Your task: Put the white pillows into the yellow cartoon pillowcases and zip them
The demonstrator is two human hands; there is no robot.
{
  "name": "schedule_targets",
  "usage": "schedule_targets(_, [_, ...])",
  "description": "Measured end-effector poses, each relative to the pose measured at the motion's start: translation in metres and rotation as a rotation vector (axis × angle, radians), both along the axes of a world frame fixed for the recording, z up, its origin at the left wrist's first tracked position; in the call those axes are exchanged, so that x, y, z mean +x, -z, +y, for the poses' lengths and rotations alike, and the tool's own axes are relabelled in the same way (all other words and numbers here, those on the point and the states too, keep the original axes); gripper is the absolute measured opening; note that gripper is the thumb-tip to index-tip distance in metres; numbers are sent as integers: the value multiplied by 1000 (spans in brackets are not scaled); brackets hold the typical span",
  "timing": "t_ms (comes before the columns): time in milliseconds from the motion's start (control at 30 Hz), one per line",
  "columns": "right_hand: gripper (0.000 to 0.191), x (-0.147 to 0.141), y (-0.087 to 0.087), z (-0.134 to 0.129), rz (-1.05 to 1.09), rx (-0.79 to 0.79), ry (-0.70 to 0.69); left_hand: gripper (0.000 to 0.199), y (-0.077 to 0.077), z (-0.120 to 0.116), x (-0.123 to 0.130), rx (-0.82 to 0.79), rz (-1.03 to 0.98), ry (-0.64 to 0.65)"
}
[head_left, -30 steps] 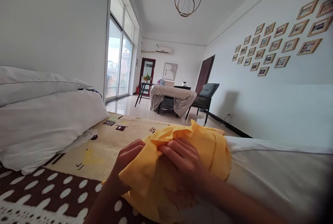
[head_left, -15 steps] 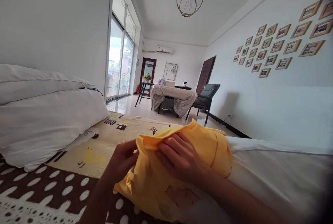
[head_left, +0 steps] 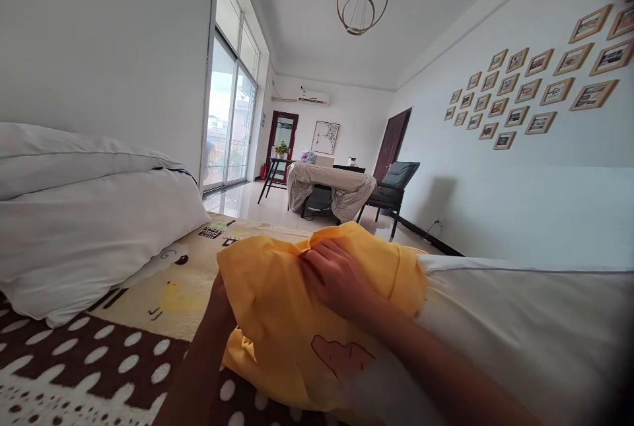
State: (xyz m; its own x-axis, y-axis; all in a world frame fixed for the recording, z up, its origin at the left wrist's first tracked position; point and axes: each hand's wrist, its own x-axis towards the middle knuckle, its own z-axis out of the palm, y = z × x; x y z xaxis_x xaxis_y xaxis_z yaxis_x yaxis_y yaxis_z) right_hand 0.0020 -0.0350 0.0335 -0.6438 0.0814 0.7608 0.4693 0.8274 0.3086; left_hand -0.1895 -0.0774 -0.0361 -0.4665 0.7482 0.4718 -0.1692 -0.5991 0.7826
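A yellow cloth (head_left: 277, 320) with a pink outlined print lies bunched in front of me, over the end of a white pillow or quilt (head_left: 515, 320). My right hand (head_left: 339, 277) is closed on the cloth's upper edge, its fingers bent over a fold. At the cloth's left edge is my left hand (head_left: 222, 297); its fingers are hidden behind the fabric. Beneath lies a patterned blanket (head_left: 183, 304), cream with animal figures and brown with white dots.
White pillows (head_left: 89, 228) are piled at the left. Beyond the bed stand a covered table (head_left: 331, 175) and a black chair (head_left: 393, 188). A ring lamp (head_left: 364, 0) hangs from the ceiling.
The cloth's left part has been spread left and upward, now covering my left hand's fingers. My left hand has shifted left; my right hand has moved slightly left, still on the edge.
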Motion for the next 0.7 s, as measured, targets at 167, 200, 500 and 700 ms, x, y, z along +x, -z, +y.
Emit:
schedule_targets(167, [19,-10,5,-31,151,-177,-111,40,-13,-13,14,19,65,-46])
schedule_targets(200, [18,-12,6,-36,116,-234,-120,33,-17,-18,17,29,116,-40])
schedule_targets(500, [13,-19,13,-30,111,-552,-211,12,-33,-31,9,77,436,118])
schedule_targets(700, [11,-16,20,-27,9,-380,-236,17,-35,-37,4,135,449,211])
